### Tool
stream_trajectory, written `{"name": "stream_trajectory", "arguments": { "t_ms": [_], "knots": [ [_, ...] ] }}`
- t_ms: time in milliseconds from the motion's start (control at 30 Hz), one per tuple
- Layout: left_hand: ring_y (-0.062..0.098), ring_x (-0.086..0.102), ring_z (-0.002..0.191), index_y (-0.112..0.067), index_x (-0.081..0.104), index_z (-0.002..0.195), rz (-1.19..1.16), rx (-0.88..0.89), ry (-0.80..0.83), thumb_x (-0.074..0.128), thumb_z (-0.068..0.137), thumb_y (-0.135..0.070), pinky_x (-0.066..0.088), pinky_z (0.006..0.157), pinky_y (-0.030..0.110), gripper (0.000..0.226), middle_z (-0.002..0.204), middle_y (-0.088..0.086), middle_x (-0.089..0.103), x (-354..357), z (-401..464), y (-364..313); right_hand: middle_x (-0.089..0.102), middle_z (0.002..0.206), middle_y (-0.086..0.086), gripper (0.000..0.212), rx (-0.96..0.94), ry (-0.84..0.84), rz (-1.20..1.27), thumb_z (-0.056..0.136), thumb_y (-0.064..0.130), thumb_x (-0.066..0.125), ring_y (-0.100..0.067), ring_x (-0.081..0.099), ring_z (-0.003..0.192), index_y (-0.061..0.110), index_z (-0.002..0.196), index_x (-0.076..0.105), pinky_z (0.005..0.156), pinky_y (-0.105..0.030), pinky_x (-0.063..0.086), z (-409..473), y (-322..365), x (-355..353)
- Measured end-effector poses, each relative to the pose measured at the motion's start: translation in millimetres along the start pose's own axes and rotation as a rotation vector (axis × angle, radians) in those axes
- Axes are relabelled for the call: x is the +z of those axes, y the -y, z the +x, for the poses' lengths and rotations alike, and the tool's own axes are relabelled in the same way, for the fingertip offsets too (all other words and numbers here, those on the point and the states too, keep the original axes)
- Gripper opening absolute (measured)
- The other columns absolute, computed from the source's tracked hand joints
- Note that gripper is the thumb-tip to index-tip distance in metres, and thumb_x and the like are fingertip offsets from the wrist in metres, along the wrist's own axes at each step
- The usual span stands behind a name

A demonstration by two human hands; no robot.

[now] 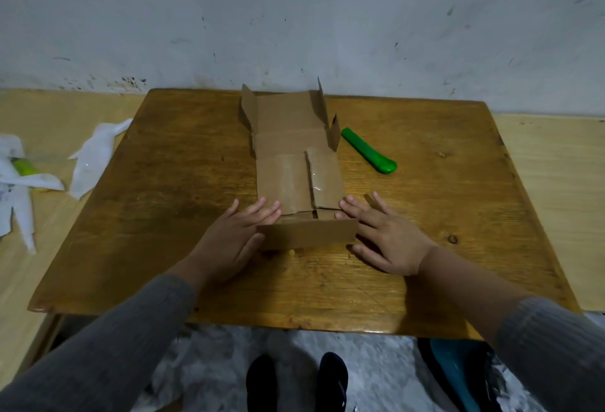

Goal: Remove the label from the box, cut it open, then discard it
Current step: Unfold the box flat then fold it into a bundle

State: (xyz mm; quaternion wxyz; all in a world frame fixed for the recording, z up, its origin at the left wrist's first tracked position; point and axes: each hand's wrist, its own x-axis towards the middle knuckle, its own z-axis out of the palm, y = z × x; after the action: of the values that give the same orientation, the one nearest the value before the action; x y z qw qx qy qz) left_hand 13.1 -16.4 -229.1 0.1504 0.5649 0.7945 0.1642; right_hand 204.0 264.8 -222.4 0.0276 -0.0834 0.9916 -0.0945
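Note:
A brown cardboard box (294,156), cut open and unfolded, lies nearly flat in the middle of the wooden table (163,231). Its far side flaps still stand up, and its near flap is raised towards me. My left hand (239,238) lies flat at the box's near left corner, fingers touching the cardboard. My right hand (386,235) lies flat at the near right corner, fingertips on the edge. Neither hand grips anything. A green utility knife (368,153) rests on the table just right of the box.
White torn paper and plastic scraps (93,156) lie off the table's left edge on a lighter surface, with more scraps (19,179) further left. A stained wall stands behind the table. Below the near edge are my dark shoes (296,382) and a teal object (458,375).

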Motion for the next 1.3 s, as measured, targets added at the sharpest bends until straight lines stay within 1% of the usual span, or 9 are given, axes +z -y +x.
{"name": "stream_trajectory", "arguments": {
  "t_ms": [200, 333, 467, 633, 767, 967, 1067, 1200, 1300],
  "knots": [
    [0.008, -0.010, 0.149, -0.027, 0.003, 0.155, 0.199, 0.020, 0.111, 0.013, 0.094, -0.068, -0.007, 0.118, 0.042, 0.074, 0.162, -0.011, -0.003, -2.5, -1.7, 0.1, 0.036, 0.151, -0.009, 0.056, 0.030, -0.111, 0.075, 0.101, 0.045, 0.021, -0.022, 0.028, 0.142, 0.013, 0.138, 0.047, 0.117, -0.047, 0.016, 4.7, 5.5, 1.5],
    [0.023, 0.040, 0.138, -0.015, 0.032, 0.149, -0.010, -0.198, -0.071, 0.034, 0.098, -0.047, 0.017, 0.119, 0.037, 0.060, 0.144, 0.004, 0.049, -6.0, 6.2, -15.0, 0.063, 0.125, -0.011, 0.048, 0.188, -0.262, 0.220, 0.101, 0.037, 0.024, -0.028, 0.059, 0.117, 0.012, 0.132, 0.051, 0.104, -0.035, 0.042, 12.4, 20.6, -0.1],
    [0.015, 0.066, 0.073, -0.028, -0.023, 0.146, -0.179, -0.392, -0.381, 0.038, 0.100, -0.040, 0.055, 0.075, 0.035, 0.078, 0.095, -0.002, 0.068, 3.9, 20.9, -32.8, 0.062, 0.081, 0.005, 0.050, 0.444, -0.334, 0.344, 0.101, 0.033, 0.031, -0.010, 0.055, 0.067, 0.032, 0.149, 0.018, 0.063, -0.024, 0.037, 34.4, 31.1, -7.8],
    [0.013, 0.054, 0.046, -0.026, -0.019, 0.146, -0.034, -0.420, -0.520, 0.045, 0.098, -0.036, 0.054, 0.047, 0.034, 0.081, 0.061, -0.001, 0.057, 6.0, 32.4, -34.6, 0.071, 0.089, 0.000, 0.043, 0.595, -0.456, 0.327, 0.101, 0.031, 0.036, -0.007, 0.051, 0.063, 0.031, 0.144, 0.035, 0.053, -0.017, 0.035, 46.8, 36.0, -8.1],
    [0.009, 0.037, 0.034, -0.007, 0.000, 0.151, 0.204, -0.324, -0.555, 0.045, 0.095, -0.039, 0.040, 0.030, 0.027, 0.078, 0.048, -0.005, 0.042, 5.3, 34.3, -31.5, 0.060, 0.064, 0.000, 0.059, 0.695, -0.439, 0.243, 0.101, 0.038, 0.030, -0.017, 0.055, 0.050, 0.041, 0.143, -0.012, 0.050, -0.032, 0.046, 51.3, 44.9, -5.7],
    [0.018, 0.061, 0.064, -0.006, 0.037, 0.147, 0.242, -0.241, -0.628, 0.050, 0.098, -0.020, 0.055, 0.055, 0.030, 0.053, 0.103, 0.015, 0.072, 10.8, 47.9, -24.7, 0.069, 0.094, -0.004, 0.052, 0.713, -0.424, 0.129, 0.100, 0.034, 0.037, -0.021, 0.062, 0.072, 0.043, 0.147, 0.016, 0.057, -0.037, 0.054, 70.8, 37.3, 1.5],
    [0.027, 0.059, 0.090, -0.011, 0.031, 0.150, 0.247, -0.380, -0.486, 0.033, 0.101, -0.028, 0.052, 0.070, 0.038, 0.052, 0.147, 0.022, 0.043, 14.6, 54.2, -23.6, 0.057, 0.129, -0.009, 0.045, 0.693, -0.332, 0.131, 0.100, 0.035, 0.038, -0.028, 0.057, 0.107, 0.036, 0.145, 0.032, 0.078, -0.040, 0.053, 80.5, 38.5, 1.5],
    [0.029, 0.009, 0.148, -0.021, 0.011, 0.156, 0.238, -0.528, -0.208, 0.025, 0.104, -0.037, 0.014, 0.114, 0.059, 0.056, 0.164, 0.005, -0.004, 6.6, 64.8, -27.1, 0.013, 0.159, -0.007, 0.046, 0.672, -0.182, 0.008, 0.099, 0.039, 0.037, -0.033, 0.030, 0.133, 0.032, 0.145, 0.034, 0.101, -0.048, 0.032, 85.4, 37.1, -5.7],
    [0.018, -0.015, 0.149, -0.019, -0.001, 0.156, 0.269, -0.551, -0.081, 0.017, 0.104, -0.041, -0.009, 0.114, 0.060, 0.060, 0.163, -0.004, -0.012, 6.3, 73.0, -26.6, 0.010, 0.160, 0.008, 0.049, 0.542, -0.025, -0.088, 0.102, 0.038, 0.024, -0.021, 0.004, 0.148, 0.026, 0.149, 0.023, 0.116, -0.052, -0.001, 88.9, 27.3, -7.8]
  ]
}}
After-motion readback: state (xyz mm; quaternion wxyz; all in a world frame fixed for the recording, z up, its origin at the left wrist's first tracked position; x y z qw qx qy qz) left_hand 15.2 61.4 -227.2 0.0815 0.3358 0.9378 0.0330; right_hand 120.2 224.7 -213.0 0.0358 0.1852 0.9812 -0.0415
